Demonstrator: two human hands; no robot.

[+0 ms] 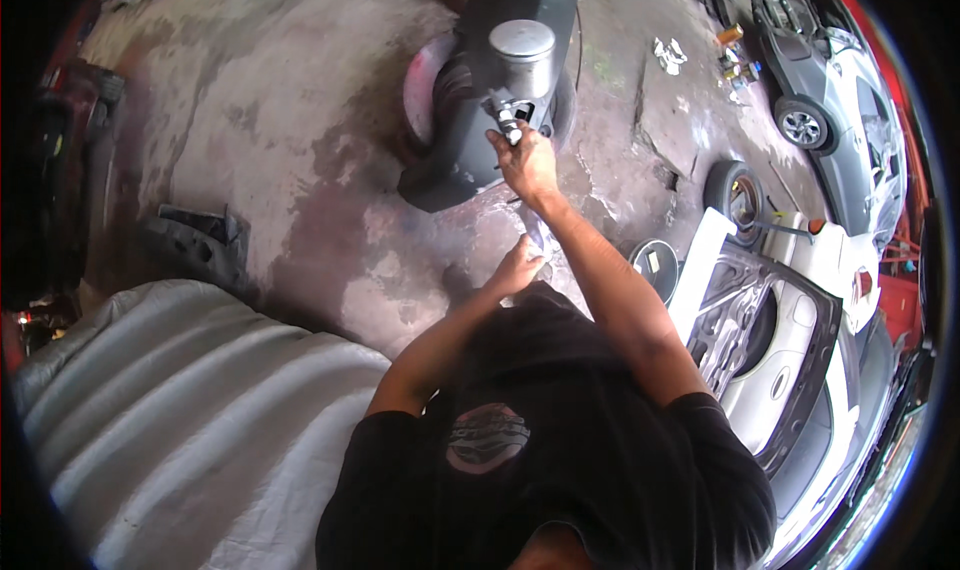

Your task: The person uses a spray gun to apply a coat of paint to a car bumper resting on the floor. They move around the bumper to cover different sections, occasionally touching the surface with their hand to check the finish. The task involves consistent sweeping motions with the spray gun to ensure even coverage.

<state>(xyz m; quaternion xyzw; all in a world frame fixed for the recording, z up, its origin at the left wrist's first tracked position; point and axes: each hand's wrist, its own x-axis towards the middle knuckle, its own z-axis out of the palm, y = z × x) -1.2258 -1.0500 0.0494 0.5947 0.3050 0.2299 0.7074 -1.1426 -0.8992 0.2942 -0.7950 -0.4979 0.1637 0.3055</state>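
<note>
The right hand [526, 165] has its grip wrapped around a spray gun [522, 65] with a silver cup on top. The gun is over the near end of a long dark car part [450, 165], well in from the edges of the floor [230, 100]. The left hand [517, 270] is curled near the belly; I cannot tell if its grip holds the pale, blurry thing [538, 236] beside it.

From here I see spray gun [524, 65] in right hand [527, 163], over near end of bumper [468, 145]; draped sheet [190, 420] near left; wheel [718, 194] right, car [845, 165] far right.
</note>
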